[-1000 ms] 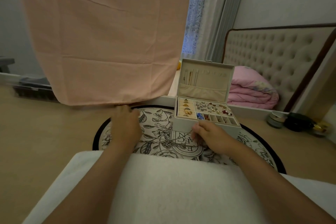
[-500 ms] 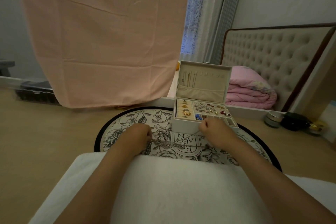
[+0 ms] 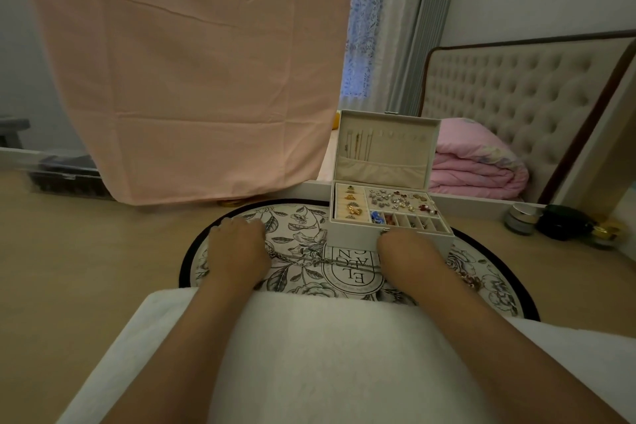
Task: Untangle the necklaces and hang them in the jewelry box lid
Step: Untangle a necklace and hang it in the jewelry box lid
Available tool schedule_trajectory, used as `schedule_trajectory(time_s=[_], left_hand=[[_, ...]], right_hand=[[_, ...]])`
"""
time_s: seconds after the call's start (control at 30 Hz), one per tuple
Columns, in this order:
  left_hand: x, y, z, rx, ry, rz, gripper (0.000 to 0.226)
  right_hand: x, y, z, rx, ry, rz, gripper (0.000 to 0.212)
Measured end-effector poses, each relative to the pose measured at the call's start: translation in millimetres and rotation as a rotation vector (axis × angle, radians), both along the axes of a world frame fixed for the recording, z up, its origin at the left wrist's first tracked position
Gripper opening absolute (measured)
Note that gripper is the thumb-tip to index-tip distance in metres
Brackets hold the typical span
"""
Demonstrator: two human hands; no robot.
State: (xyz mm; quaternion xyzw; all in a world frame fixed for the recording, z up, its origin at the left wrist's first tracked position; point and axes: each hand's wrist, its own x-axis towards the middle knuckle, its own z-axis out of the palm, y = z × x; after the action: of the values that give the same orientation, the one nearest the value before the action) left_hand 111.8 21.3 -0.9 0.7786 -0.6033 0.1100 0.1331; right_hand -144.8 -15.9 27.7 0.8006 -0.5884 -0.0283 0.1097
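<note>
A tangled silver necklace chain [image 3: 309,259] lies stretched across the round floral mat [image 3: 296,234] between my two hands. My left hand [image 3: 237,248] grips its left end, fingers curled down on the mat. My right hand [image 3: 404,249] holds the right end just in front of the jewelry box [image 3: 347,234]; its fingers are hidden. More chain [image 3: 472,280] lies right of my right wrist. The box stands open, trays full of small jewelry. Its upright lid [image 3: 395,162] has several necklaces [image 3: 358,144] hanging at the left and bare hooks to the right.
A white towel [image 3: 327,337] covers my lap below the mat. A pink cloth [image 3: 189,79] hangs at the back left. Small jars [image 3: 523,218] and a black pot [image 3: 564,222] stand on the floor at the right. A bed with a pink blanket [image 3: 478,165] is behind the box.
My hands have moved apart: the left one slid left across the mat, and the chain now runs drawn out between them. The right hand stays at the box front.
</note>
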Motion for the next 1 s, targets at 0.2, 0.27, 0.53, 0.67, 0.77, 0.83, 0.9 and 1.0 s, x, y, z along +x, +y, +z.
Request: schedule_trajectory(time_s=[0.2, 0.27, 0.53, 0.67, 0.77, 0.83, 0.9, 1.0], left_hand=[[-30, 0, -6, -0.069, 0.201, -0.473, 0.021], [-34, -2, -8, -0.054, 0.178, -0.486, 0.026], [-37, -4, -4, -0.158, 0.290, -0.415, 0.012], [-41, -2, 2, -0.166, 0.817, -0.416, 0.014], [-48, -1, 6, -0.137, 1.100, -0.398, 0.022], [-48, 0, 8, -0.115, 1.162, -0.366, 0.023], [-43, 1, 11, -0.083, 1.116, -0.371, 0.021], [-32, 4, 16, -0.043, 0.922, -0.402, 0.017]], right_hand=[[39, -7, -12, 0.147, -0.271, 0.301, 0.029], [43, -9, -16, 0.123, -0.296, 0.323, 0.023], [34, -12, -21, 0.218, -0.755, 0.267, 0.008], [31, -16, -15, 0.491, -1.243, 0.155, 0.013], [32, -12, -9, 0.637, -1.469, 0.134, 0.019], [31, -10, -5, 0.612, -1.471, 0.113, 0.019], [30, -12, -3, 0.595, -1.460, 0.099, 0.021], [28, -14, -3, 0.560, -1.383, 0.075, 0.030]])
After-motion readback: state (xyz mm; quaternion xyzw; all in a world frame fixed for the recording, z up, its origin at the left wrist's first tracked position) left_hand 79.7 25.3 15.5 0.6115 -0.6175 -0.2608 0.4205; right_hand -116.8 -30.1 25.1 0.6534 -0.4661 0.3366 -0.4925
